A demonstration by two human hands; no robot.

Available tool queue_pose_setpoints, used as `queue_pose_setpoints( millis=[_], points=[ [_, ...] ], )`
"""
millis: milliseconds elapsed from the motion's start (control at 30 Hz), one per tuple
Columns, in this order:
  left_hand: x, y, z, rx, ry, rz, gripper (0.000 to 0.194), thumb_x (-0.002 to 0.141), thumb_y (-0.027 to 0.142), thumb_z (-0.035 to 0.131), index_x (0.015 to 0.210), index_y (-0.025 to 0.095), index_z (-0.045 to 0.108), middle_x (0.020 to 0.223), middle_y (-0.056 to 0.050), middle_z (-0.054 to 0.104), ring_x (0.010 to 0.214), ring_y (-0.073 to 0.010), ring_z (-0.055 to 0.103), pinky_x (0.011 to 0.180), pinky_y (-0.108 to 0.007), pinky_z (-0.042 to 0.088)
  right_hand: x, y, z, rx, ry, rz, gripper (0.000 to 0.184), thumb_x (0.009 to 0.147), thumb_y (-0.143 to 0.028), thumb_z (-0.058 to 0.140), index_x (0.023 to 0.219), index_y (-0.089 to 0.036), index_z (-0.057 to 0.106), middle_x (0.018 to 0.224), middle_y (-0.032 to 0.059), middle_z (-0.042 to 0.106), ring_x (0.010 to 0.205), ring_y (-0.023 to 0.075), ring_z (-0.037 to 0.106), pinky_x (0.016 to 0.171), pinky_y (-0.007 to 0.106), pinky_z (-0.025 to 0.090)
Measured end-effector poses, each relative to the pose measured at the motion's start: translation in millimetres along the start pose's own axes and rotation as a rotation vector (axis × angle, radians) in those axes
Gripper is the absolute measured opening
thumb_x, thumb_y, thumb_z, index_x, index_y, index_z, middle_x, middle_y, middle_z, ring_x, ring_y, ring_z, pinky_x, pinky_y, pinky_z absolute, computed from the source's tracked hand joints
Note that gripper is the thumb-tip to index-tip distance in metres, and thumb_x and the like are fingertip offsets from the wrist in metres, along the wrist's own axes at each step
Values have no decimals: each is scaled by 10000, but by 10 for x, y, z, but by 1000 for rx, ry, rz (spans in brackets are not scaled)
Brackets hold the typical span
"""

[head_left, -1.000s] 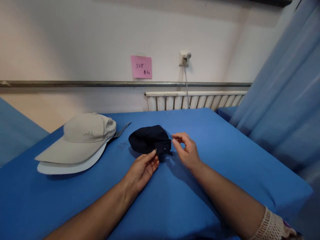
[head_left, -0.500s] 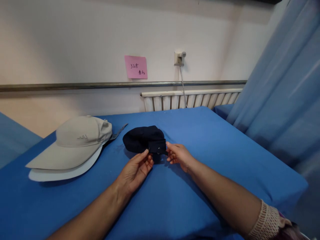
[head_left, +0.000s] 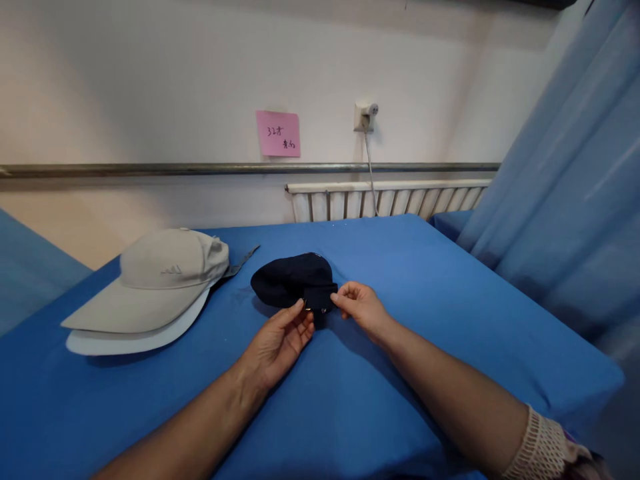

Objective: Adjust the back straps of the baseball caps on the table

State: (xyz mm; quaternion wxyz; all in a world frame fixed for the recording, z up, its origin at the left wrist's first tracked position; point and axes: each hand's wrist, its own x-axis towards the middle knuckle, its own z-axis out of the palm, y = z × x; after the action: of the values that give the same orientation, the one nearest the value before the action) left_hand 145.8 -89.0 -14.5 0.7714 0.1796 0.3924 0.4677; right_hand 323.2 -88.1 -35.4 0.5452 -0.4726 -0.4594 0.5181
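Note:
A dark navy cap rests on the blue-covered table, its strap with small metal bits facing me. My left hand pinches the strap's left part at the metal buckle between thumb and fingers, palm turned up. On the other side, my right hand has thumb and forefinger closed on the strap's right end, the other fingers curled in. The cap's brim does not show clearly. To the left of my hands lies a light grey cap, stacked on a paler cap with its dark strap sticking out to the right.
The blue-covered table reaches back to the wall. Behind it run a metal rail and a white radiator. A pink note and a socket with a plug are on the wall. Blue curtain hangs at the right.
My right hand has drawn its fingers together on the strap end, its fingertips curling in. The strap's metal bits have tilted downward. My left hand keeps its hold; the whole view has shifted slightly.

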Motion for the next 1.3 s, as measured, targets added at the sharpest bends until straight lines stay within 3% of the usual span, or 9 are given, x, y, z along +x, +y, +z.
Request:
queue_pose_setpoints(
  millis=[333, 667, 733, 833, 933, 1100, 1300],
  points=[
    [-35, 6, 31, 28, 23, 43, 117, 857, 97, 642, 749, 133, 615, 718, -42, 700, 652, -147, 698, 587, -248, 582, 42, 78, -47, -164, 65, -170, 284, 785, -463, 609, 681, -208, 539, 573, -40, 530, 525, 109, 468, 540, 249, 381],
    [-53, 14, 50, 109, 78, 67, 209, 870, 158, 643, 706, 168, 514, 680, -32, 681, 648, -170, 712, 524, -236, 558, 55, 121, -48, -199, 46, -201, 294, 838, -462, 567, 701, -204, 541, 574, -27, 550, 531, 120, 506, 549, 259, 415],
    [-54, 8, 45, 128, 84, 81, 224, 862, 169, 655, 695, 167, 506, 697, -35, 683, 661, -175, 713, 529, -239, 556, 14, 82, -52, -278, 92, -274, 267, 856, -441, 554, 738, -202, 558, 620, -17, 568, 570, 130, 536, 579, 270, 441],
    [-71, -12, 44, 139, 53, 90, 176, 851, 164, 670, 722, 153, 550, 753, -43, 695, 699, -174, 712, 569, -246, 564, -100, -45, -56, -510, 148, -567, 175, 847, -374, 602, 885, -204, 608, 814, 31, 623, 745, 168, 594, 705, 315, 487],
    [-96, -49, 41, 124, -21, 80, 85, 843, 155, 682, 785, 134, 624, 789, -33, 695, 718, -146, 694, 640, -253, 572, -214, -159, -34, -739, 35, -825, 257, 839, -345, 647, 1055, -211, 610, 998, 81, 629, 928, 217, 591, 822, 378, 488],
    [-105, -106, 24, 138, -81, 66, 76, 818, 177, 719, 785, 124, 676, 837, -40, 701, 755, -126, 667, 687, -241, 556, -236, -139, 34, -975, -55, -884, 274, 858, -262, 624, 1123, -201, 596, 1083, 102, 611, 970, 235, 572, 829, 408, 474],
    [-101, -104, 28, 146, -64, 64, 89, 800, 194, 740, 776, 129, 685, 821, -46, 699, 788, -140, 667, 696, -238, 545, -202, -91, 37, -988, -25, -909, 142, 882, -196, 564, 1013, -190, 618, 1022, 92, 622, 929, 222, 572, 807, 385, 468]
  ],
)
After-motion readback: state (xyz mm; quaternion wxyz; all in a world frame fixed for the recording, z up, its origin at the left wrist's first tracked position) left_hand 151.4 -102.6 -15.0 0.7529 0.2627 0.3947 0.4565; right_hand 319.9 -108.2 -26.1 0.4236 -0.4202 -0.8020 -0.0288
